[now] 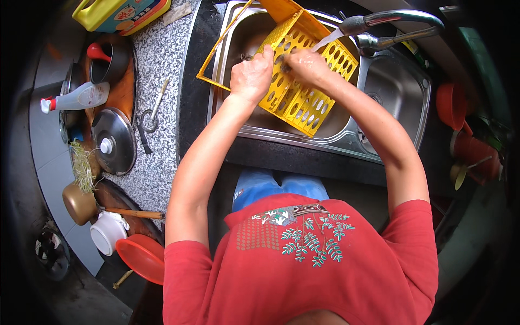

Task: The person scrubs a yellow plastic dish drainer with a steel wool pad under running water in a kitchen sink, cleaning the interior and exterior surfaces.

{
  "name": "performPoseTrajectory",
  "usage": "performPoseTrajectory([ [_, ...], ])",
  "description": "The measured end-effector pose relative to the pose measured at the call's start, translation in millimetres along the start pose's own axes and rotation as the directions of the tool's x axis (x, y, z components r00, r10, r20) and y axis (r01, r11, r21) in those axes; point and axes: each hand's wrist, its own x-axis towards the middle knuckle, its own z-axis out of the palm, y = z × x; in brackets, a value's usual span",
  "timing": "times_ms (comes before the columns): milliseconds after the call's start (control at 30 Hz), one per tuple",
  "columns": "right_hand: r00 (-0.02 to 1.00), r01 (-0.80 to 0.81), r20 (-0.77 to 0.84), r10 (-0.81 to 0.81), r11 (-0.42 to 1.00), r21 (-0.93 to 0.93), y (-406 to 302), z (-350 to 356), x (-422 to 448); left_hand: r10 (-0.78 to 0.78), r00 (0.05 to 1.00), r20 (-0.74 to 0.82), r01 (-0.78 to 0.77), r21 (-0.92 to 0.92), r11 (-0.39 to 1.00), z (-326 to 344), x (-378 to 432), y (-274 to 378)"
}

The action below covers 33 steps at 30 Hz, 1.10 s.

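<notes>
A yellow plastic basket [298, 103] with rows of oval holes is tilted over the left sink basin [248, 28], its handle [221, 38] swung out to the left. My left hand [254, 77] grips the basket's near left wall, thumb up along the edge. Inside it, my wet right hand [306, 65] presses a dark grey scrubber [285, 65] against the perforated wall; motion blurs the scrubber's outline. From the faucet [353, 26], a stream of water [328, 39] falls beside the right hand. Part of the basin floor is hidden under the basket.
The right basin [390, 89] adjoins on the right. A speckled counter [162, 53] at left holds a yellow jug [122, 14], a spray bottle [81, 97], a pot lid [113, 140] and kitchen scissors or a similar tool [151, 120]. Red plastic ware [451, 105] stands far right.
</notes>
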Motion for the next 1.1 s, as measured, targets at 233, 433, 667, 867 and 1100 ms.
performPoseTrajectory([
  [233, 0.892, 0.31, 0.288, -0.348, 0.935, 0.171, -30.5, 6.3, -8.2, -0.002, 0.999, 0.039, 0.003, -0.022, 1.0, 3.8, 0.6, -1.4],
  [433, 0.987, -0.001, 0.153, 0.057, 0.94, -0.341, 35.5, -26.9, 26.2, 0.047, 0.998, -0.044, -0.046, 0.008, 0.999, 5.7, 1.6, -6.3],
  [667, 0.964, 0.249, 0.056, -0.26, 0.955, 0.161, -52.7, 30.0, -14.4, 0.093, 0.991, -0.099, -0.086, 0.073, 0.994, 3.9, -0.6, -2.3],
  [867, 0.991, -0.111, -0.079, 0.108, 0.993, -0.029, 29.4, -2.5, 21.1, 0.063, 0.997, -0.053, -0.062, 0.016, 0.998, 7.4, -3.6, -5.9],
  [1100, 0.941, -0.024, -0.309, 0.136, 0.94, 0.34, 17.7, -7.3, 15.4, 0.053, 0.997, -0.055, -0.05, 0.056, 0.997, 5.2, -8.8, -5.0],
])
